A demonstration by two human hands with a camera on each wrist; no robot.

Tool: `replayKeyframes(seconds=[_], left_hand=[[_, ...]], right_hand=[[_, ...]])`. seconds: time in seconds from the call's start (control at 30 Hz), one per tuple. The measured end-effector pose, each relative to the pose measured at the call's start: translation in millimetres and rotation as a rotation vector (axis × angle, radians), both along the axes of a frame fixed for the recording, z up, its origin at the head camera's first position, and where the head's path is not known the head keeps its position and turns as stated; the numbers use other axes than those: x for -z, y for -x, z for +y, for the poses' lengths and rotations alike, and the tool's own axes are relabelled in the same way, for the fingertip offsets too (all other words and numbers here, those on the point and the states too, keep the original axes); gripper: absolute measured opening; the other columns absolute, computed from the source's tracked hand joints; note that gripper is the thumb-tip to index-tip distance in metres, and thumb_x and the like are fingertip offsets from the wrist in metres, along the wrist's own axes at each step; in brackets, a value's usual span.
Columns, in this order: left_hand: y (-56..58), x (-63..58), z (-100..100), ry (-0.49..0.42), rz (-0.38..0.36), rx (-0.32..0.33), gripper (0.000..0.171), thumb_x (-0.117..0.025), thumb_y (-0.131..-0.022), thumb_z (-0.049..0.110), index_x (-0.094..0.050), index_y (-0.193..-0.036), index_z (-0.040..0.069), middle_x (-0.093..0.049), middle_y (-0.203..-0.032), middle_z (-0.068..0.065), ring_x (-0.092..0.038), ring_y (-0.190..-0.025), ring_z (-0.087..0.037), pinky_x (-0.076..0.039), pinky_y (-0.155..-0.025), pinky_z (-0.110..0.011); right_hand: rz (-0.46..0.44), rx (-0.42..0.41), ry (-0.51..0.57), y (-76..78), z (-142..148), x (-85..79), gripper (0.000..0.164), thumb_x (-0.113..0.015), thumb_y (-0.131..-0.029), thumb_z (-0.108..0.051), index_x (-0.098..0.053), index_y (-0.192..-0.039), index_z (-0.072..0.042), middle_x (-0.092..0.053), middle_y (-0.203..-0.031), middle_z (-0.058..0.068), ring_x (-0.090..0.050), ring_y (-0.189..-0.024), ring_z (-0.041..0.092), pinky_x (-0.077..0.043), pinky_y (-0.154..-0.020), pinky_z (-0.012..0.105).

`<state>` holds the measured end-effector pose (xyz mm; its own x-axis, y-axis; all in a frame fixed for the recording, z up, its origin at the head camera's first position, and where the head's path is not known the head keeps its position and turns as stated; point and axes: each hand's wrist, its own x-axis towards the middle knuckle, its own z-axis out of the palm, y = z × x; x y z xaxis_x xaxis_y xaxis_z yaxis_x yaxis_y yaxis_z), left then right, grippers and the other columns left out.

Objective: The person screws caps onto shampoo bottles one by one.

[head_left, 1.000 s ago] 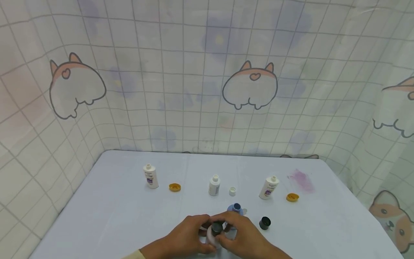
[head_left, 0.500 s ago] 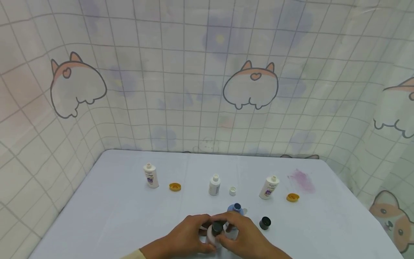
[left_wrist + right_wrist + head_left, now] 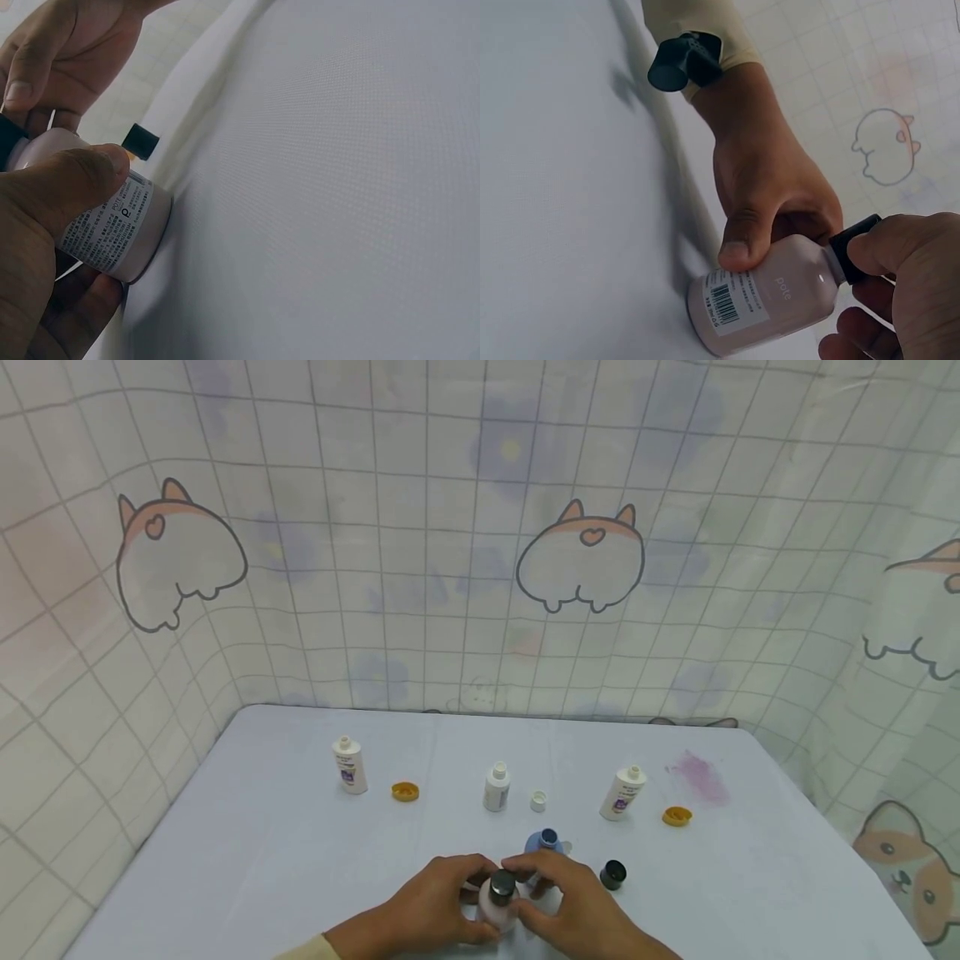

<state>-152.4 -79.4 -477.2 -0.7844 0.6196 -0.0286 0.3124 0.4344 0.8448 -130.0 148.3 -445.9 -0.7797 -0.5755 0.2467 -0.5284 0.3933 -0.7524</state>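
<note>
In the head view, a pinkish bottle [image 3: 492,913] with a black screw cap [image 3: 502,883] stands upright near the table's front. My left hand [image 3: 427,906] grips its body, thumb across the printed label [image 3: 112,225] and fingers round the far side. My right hand [image 3: 577,902] is around the cap, with thumb and forefinger spread apart at its sides. In the right wrist view the right thumb overlaps the cap [image 3: 853,249], and the other fingers hang loosely bent below it. Just behind the right hand is an uncapped blue bottle [image 3: 534,843], partly hidden.
A loose black cap [image 3: 612,874] lies to the right. Farther back are uncapped white bottles at left [image 3: 349,767], middle [image 3: 496,789] and right [image 3: 622,795]. Orange caps [image 3: 405,792] [image 3: 677,817] and a small white cap [image 3: 538,802] lie beside them. A pink stain [image 3: 701,777] marks the white table.
My right thumb and forefinger have loosened and shifted slightly right, away from the cap, which shows more fully. The left hand and the bottle stay in place.
</note>
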Motion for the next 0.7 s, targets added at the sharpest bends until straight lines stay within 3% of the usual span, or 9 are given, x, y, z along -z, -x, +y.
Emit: replayKeyframes(seconds=[0.2,0.33,0.5,0.7], left_hand=[[-0.4,-0.1,0,0.001,-0.017,-0.003,0.054,-0.083,-0.067,0.040,-0.058,-0.114,0.028,-0.057,-0.109,0.020,-0.055,-0.100,0.001,-0.048,-0.082,-0.015],[0.3,0.5,0,-0.006,-0.024,0.002,0.056,-0.083,-0.068,0.038,-0.058,-0.117,0.026,-0.057,-0.110,0.019,-0.056,-0.099,0.001,-0.048,-0.081,-0.014],[1.4,0.7,0,-0.004,-0.004,0.010,0.056,-0.083,-0.068,0.039,-0.057,-0.116,0.025,-0.057,-0.110,0.018,-0.056,-0.098,0.001,-0.049,-0.080,-0.015],[0.5,0.0,-1,0.018,0.009,-0.001,0.057,-0.082,-0.068,0.043,-0.057,-0.117,0.026,-0.057,-0.109,0.019,-0.056,-0.098,0.001,-0.050,-0.082,-0.017]], right_hand=[[-0.034,-0.001,0.003,-0.6,-4,-1.3,0.044,-0.068,-0.088,-0.021,-0.051,-0.128,-0.027,-0.055,-0.125,-0.009,-0.058,-0.097,0.011,-0.052,-0.081,0.027],[-0.032,-0.043,0.030,-0.5,-8,-3.0,0.044,-0.065,-0.090,-0.017,-0.050,-0.131,-0.023,-0.054,-0.128,-0.007,-0.056,-0.106,0.011,-0.052,-0.083,0.028],[-0.013,-0.035,0.014,-0.4,-10,-4.8,0.040,-0.065,-0.090,-0.023,-0.053,-0.129,-0.022,-0.056,-0.123,-0.008,-0.055,-0.104,0.009,-0.052,-0.082,0.029],[-0.065,0.011,-0.028,-1.0,-13,-6.1,0.042,-0.067,-0.088,-0.031,-0.054,-0.127,-0.024,-0.057,-0.121,-0.010,-0.055,-0.101,0.007,-0.052,-0.081,0.028]])
